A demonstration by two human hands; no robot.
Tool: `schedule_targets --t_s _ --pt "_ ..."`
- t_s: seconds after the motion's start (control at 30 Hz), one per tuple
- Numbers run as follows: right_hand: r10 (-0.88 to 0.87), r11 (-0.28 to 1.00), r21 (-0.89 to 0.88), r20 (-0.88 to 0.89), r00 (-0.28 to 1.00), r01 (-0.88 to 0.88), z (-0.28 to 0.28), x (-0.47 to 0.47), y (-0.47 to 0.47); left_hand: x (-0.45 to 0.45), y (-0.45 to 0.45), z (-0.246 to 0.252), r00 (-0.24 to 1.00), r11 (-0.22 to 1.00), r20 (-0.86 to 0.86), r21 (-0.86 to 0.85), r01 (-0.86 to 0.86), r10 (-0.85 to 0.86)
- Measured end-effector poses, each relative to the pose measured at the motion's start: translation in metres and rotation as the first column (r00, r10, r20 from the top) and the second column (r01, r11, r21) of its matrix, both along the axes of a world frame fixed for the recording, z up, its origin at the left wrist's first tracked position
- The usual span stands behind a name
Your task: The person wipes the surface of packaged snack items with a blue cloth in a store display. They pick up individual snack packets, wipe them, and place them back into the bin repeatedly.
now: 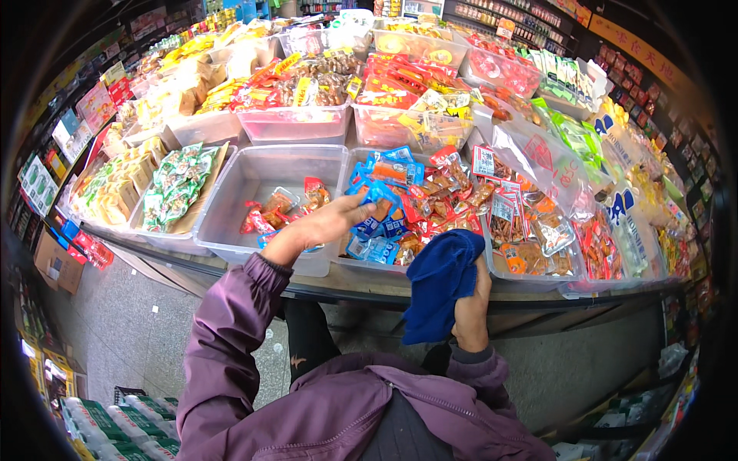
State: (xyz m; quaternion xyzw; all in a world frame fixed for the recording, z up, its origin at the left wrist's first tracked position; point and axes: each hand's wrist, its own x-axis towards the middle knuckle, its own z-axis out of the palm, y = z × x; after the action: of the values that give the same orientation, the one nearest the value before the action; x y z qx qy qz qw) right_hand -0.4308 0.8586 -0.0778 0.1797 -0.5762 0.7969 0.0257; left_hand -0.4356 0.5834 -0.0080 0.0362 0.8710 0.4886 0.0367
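Note:
My left hand (pixel 326 223) reaches over the rim between two clear plastic bins, its fingers closed on a blue snack packet (pixel 377 193). Beneath and around it, the right of these bins (pixel 353 157) holds blue and red snack packets (pixel 441 199). The left bin (pixel 228 199) has a few red, clear and blue packets on its floor, and its back part is bare. My right hand (pixel 474 305) grips a dark blue cloth (pixel 441 285) that hangs in front of the display's edge, overlapping the bin's front corner.
More bins of packaged snacks rise in rows behind. A clear printed plastic bag (pixel 542 155) drapes over the bins at right. Green packets (pixel 176 187) fill a bin at left. The display's dark front edge (pixel 357 295) runs before me; wrapped goods (pixel 124 426) stand low at left.

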Motion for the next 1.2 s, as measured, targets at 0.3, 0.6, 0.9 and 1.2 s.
schedule_targets --t_s 0.3,0.6,0.9,1.2 --pt "-0.121 0.643 0.432 -0.758 0.641 0.632 0.033 0.024 -0.061 0.049 0.120 -0.066 0.997 -0.048 0.043 0.998 -0.040 0.060" --pt "-0.163 0.986 -0.043 -0.080 0.983 0.160 0.032 -0.038 -0.024 0.082 0.137 -0.064 0.998 0.202 0.047 0.978 -0.054 0.038" --pt "0.169 0.986 0.009 -0.003 0.986 -0.169 -0.001 0.042 -0.063 0.070 0.116 -0.049 0.859 0.497 -0.260 0.868 0.007 0.442" --pt "0.414 0.903 -0.218 0.215 0.884 -0.370 -0.032 0.022 -0.024 0.049 -0.024 -0.003 0.645 0.750 -0.393 0.232 -0.620 0.655"
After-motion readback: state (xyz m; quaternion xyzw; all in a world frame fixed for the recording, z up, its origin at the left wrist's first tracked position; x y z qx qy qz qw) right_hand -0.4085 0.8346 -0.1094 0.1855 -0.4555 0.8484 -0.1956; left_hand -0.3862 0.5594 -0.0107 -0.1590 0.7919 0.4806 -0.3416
